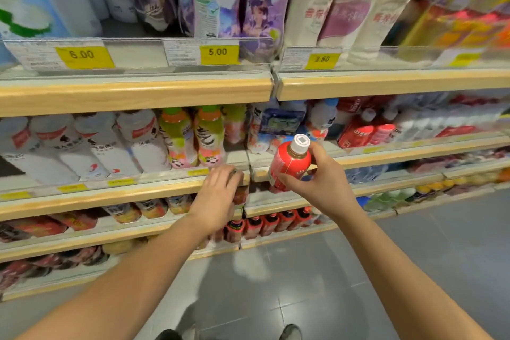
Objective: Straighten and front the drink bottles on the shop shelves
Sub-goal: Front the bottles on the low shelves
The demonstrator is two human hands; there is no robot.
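**Currently: red bottle held clear of the shelf, not yet placed**

1. Condition of the hands. The right hand (320,179) grips a red-labelled drink bottle (288,167) round its body, fingers and thumb curled about the label. The bottle's white cap (300,143) points up and slightly toward the shelving. The left hand (218,190) lies on the wooden front rail (138,193) of the middle shelf, fingers lightly bent over its edge. No object is seen held in it.

2. Location of the work item. The red-labelled drink bottle is off the shelf, in front of the rail, near the join of two shelf bays and above the grey floor (358,270). Similar red bottles (358,132) stand on the same level to the right. Green-and-pink bottles (209,138) and white bottles (96,143) stand to the left.

3. Hazards, as judged from this state.
- Drop: the bottle is unsupported from below, so a relaxed grip would probably send it to the floor.
- Knock-on: the rows are packed close, and an angled entry could tip neighbouring bottles backward or off the rail.
- Misplacement: setting it among the green-and-pink bottles would put it in the wrong facing.
- Label: whether the front of the label will face outward cannot be told, so check before release.
- Obstruction: the left hand on the rail lies close to a leftward entry path.
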